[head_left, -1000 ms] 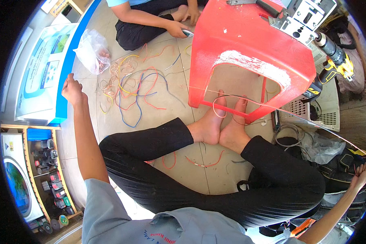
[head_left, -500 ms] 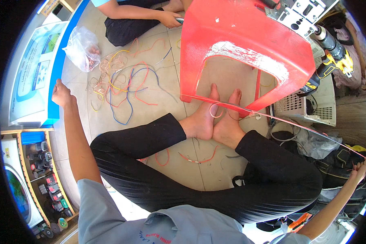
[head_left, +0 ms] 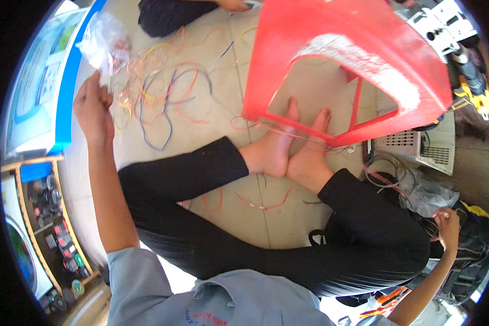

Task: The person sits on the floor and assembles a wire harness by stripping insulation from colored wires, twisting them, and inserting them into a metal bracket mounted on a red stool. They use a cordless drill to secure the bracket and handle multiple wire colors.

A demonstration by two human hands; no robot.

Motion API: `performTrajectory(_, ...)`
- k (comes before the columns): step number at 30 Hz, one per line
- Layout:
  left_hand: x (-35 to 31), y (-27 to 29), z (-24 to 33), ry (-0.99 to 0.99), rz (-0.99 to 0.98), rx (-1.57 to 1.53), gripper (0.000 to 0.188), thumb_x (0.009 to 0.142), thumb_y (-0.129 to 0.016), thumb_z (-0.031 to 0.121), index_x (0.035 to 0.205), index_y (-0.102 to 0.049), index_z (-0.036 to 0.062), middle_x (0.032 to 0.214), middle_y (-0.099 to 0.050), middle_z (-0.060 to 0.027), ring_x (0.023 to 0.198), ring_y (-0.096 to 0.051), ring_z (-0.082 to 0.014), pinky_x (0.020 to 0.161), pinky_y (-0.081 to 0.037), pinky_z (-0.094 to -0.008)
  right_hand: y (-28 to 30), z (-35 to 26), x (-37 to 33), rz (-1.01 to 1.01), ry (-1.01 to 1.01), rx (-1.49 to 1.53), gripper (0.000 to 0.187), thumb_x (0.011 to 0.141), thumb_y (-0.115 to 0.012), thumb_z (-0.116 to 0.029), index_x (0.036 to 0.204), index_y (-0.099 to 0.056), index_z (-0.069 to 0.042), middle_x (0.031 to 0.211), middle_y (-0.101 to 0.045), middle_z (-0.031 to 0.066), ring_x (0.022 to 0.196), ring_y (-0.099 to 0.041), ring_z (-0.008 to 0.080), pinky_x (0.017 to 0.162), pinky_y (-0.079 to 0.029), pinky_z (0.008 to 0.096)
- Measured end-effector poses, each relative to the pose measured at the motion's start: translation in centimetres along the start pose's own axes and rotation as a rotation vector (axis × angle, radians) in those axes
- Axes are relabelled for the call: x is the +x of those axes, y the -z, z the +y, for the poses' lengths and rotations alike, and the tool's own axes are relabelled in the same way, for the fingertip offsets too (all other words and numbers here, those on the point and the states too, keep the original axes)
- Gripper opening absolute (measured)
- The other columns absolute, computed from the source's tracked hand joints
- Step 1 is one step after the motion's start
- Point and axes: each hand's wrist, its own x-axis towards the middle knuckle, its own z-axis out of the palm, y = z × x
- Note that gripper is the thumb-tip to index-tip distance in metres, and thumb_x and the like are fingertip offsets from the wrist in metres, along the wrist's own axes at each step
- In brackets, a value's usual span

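Raised at the far left, my left hand (head_left: 95, 106) has its fingers curled together below a clear plastic bag (head_left: 106, 46) of copper-coloured scraps. Whatever it pinches is too blurred to make out. On the right, my right hand (head_left: 447, 225) is closed in a pinch beside a black tool bag (head_left: 475, 233). A thin pinkish wire (head_left: 392, 186) runs slack toward its fingers. Another stretch of thin wire (head_left: 280, 130) crosses over my bare feet by the lower edge of a red plastic stool (head_left: 261, 81). Loose coloured wires (head_left: 171, 103) lie tangled on the tiled floor.
A yellow-and-black drill (head_left: 475, 98) is by the stool's right side, with a white perforated panel (head_left: 437, 149) below it. Coiled grey cable (head_left: 388, 168) lies near crumpled clear plastic (head_left: 429, 190). Across from me sits another person, whose hand (head_left: 233, 4) shows. Wooden tool shelves (head_left: 41, 217) stand left.
The wire that was stretched taut toward my right hand now hangs slack. My right hand has come inward, and my left hand has shifted slightly right. The view has moved a little.
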Motion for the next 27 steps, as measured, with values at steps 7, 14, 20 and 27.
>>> performTrajectory(7, -8.6, -2.8, 2.9, -0.216, -0.406, 0.447, 0.045, 0.095, -0.07, 0.009, 0.062, -0.04, 0.0059, 0.062, -0.037, 0.0055, 0.061, -0.03, -0.0049, 0.056, -0.024, -0.0264, -3.0, -23.9, -5.2, 0.172, 0.457, -0.113, 0.04, 0.079, -0.077, -0.01, 0.118, -0.067, -0.006, 0.115, -0.064, 0.016, 0.109, -0.06, 0.0367, 0.094, -0.049, 0.0447)
performTrajectory(14, -13.2, -3.2, 5.6, -0.327, -0.531, 0.085, 0.027, 0.091, -0.07, 0.0, 0.075, -0.049, 0.0058, 0.072, -0.043, 0.003, 0.064, -0.034, -0.0059, 0.057, -0.026, -0.0235, -18.2, -44.1, -8.2, 0.036, 0.849, 0.657, 0.043, 0.081, -0.077, -0.015, 0.123, -0.066, -0.007, 0.123, -0.064, 0.0146, 0.117, -0.058, 0.036, 0.101, -0.046, 0.0447)
performTrajectory(20, -10.8, 1.2, 5.5, -0.305, -0.556, 0.258, 0.013, 0.093, -0.07, 0.01, 0.099, -0.06, 0.0031, 0.087, -0.053, -0.0029, 0.075, -0.047, -0.0103, 0.067, -0.038, -0.0241, -25.9, -51.6, -6.4, -0.039, 1.155, 0.731, 0.024, 0.086, -0.07, -0.012, 0.11, -0.07, -0.007, 0.119, -0.066, 0.0105, 0.117, -0.058, 0.0317, 0.097, -0.047, 0.0448)
performTrajectory(27, -8.6, 8.3, 1.9, 0.377, -0.952, 0.523, 0.049, 0.101, -0.059, 0.036, 0.137, -0.058, 0.0027, 0.131, -0.063, -0.0089, 0.123, -0.056, -0.0226, 0.106, -0.041, -0.0361, -24.3, -52.3, -2.6, -0.331, 0.689, 0.832, 0.017, 0.096, -0.06, -0.013, 0.103, -0.071, -0.002, 0.078, -0.069, 0.0122, 0.076, -0.069, 0.0255, 0.072, -0.052, 0.036)
